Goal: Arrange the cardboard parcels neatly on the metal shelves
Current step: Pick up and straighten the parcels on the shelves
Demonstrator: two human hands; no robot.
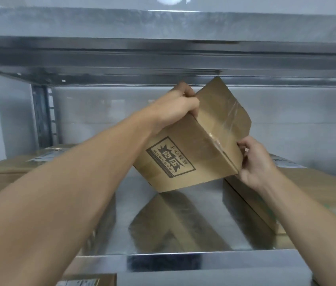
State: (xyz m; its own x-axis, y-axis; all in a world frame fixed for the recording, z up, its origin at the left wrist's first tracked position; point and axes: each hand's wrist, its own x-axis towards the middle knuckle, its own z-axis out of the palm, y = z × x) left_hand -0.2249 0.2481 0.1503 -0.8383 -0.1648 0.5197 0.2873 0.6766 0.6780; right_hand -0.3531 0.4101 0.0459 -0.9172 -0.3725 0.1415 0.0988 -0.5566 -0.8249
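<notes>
At the bottom left of the frame, a lower box with a white label lies beneath the shelf, whose bright front lip crosses the lower frame. Both bare forearms reach in from the lower corners. The metal deck at lower centre mirrors the parcel, which is held above it at centre frame, tilted, one corner pointing down. Its near face carries a black printed stamp; clear tape runs over its upper right face. The left hand grips the parcel's upper left edge, fingers curled over the top. The right hand pinches the lower right corner between thumb and fingers. A left box sits on the deck at middle left and a right box at middle right. The parcel hangs between them; whether its corner touches the right box cannot be told. Behind, a slotted post stands at upper left, and the upper shelf spans the top.
</notes>
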